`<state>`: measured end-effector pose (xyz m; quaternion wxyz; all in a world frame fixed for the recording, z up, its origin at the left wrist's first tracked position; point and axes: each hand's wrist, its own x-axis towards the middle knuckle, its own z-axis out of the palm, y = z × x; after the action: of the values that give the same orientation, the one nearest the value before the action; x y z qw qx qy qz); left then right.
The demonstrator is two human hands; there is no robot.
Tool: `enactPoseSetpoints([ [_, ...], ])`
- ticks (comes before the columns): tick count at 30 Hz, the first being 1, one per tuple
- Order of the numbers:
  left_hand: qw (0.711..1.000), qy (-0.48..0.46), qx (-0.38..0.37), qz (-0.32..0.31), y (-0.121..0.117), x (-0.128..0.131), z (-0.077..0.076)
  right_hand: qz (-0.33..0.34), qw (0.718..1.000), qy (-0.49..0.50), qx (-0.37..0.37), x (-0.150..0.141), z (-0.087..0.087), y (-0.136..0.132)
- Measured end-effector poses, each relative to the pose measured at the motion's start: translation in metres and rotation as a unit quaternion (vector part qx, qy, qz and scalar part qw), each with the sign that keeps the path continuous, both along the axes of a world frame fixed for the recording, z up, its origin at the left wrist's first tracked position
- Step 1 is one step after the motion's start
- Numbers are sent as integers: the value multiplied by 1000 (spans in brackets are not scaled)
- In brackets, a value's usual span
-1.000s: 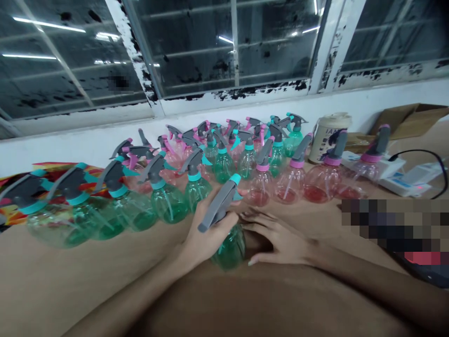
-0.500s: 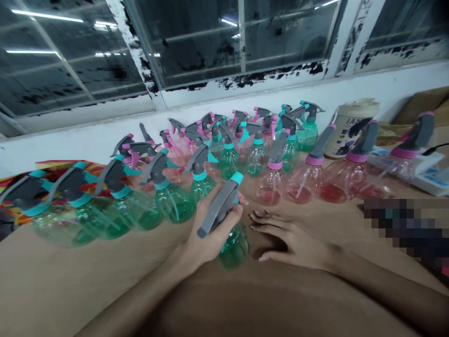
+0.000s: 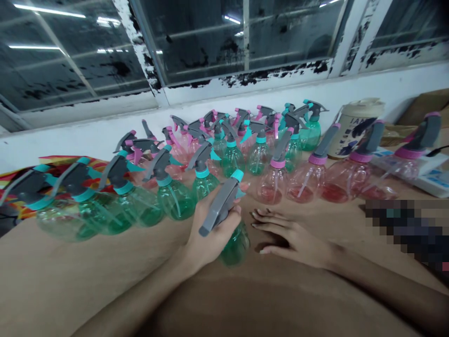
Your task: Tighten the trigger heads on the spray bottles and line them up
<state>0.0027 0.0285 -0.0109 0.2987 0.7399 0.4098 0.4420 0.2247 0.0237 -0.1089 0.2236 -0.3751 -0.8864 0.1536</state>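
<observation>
Tabletop (image 3: 87, 267): left hand (image 3: 209, 242) grips one bottle (image 3: 236, 250) (green).

Single head-worn view; looks forward and down over tabletop (image 3: 140, 262); bottles (image 3: 175, 201) close, windows (image 3: 228, 42) beyond.

The right hand (image 3: 296, 238) now lies slightly farther from the held green spray bottle (image 3: 235, 247) than before.

Left hand (image 3: 214, 229) — gripping green spray bottle (image 3: 235, 245); right hand (image 3: 293, 236) — beside it.
</observation>
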Motion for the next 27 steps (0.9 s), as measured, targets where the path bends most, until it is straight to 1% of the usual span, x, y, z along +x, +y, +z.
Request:
enactPoseSetpoints([
  [5,999,16,26,36,-1,2,0,-10,1000,-14,0,-1,2,-2],
  [8,998,27,22,47,-1,2,1,-14,1000,-24,2,-2,4,-3],
  [14,999,9,9,31,0,2,0,-24,999,-30,7,-1,4,-5],
  [21,1000,-16,1,12,0,3,0,-50,998,-29,40,-2,3,-6],
  [27,1000,4,-11,-18,1,2,6,-55,996,-28,57,-1,3,-6],
])
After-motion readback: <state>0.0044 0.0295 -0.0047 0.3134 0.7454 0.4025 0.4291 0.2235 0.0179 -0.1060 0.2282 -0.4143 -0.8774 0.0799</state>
